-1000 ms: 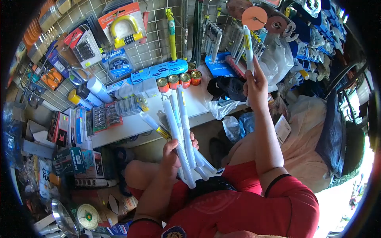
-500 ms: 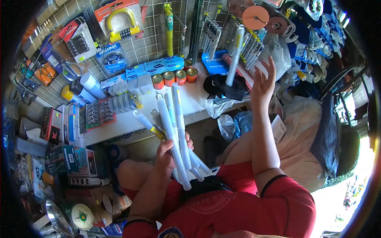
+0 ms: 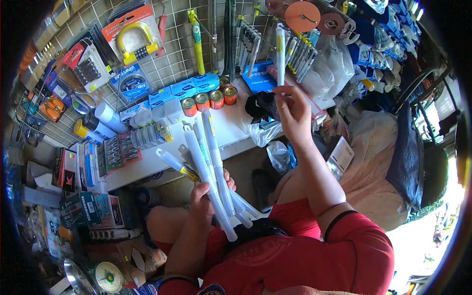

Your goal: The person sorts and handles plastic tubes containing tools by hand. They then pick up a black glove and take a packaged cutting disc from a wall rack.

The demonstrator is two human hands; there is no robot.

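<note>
A: What is the left hand [image 3: 202, 200] holding?

B: A bundle of tubes [image 3: 211, 169], gripped between thumb and fingers above the person's lap, in front of the near edge of the white table [image 3: 233, 132].

A: How do they look?

B: Long, slender, whitish and cloudy, like translucent plastic. The nearest has fine, even ridges running along its length and a small tab at its upper end. One behind it carries a pale blue-green strip, and another has a touch of yellow near the top. They aren't neatly lined up: the lower ends splay out, and one tube leans off to the side with a yellow and black label close to the thumb.

A: And the right hand [image 3: 296, 112]?

B: It's raised, fingers bent at the lower end of a single tube [image 3: 280, 56]. I can't tell whether they pinch it or merely touch it. That tube stands nearly upright, pale, with a yellow patch towards its dark-tipped top.

A: What's near it?

B: A row of hanging packs [image 3: 304, 55] just beside it, an orange disc [image 3: 302, 16] above those, and a black bundle [image 3: 259, 105] below.
</note>
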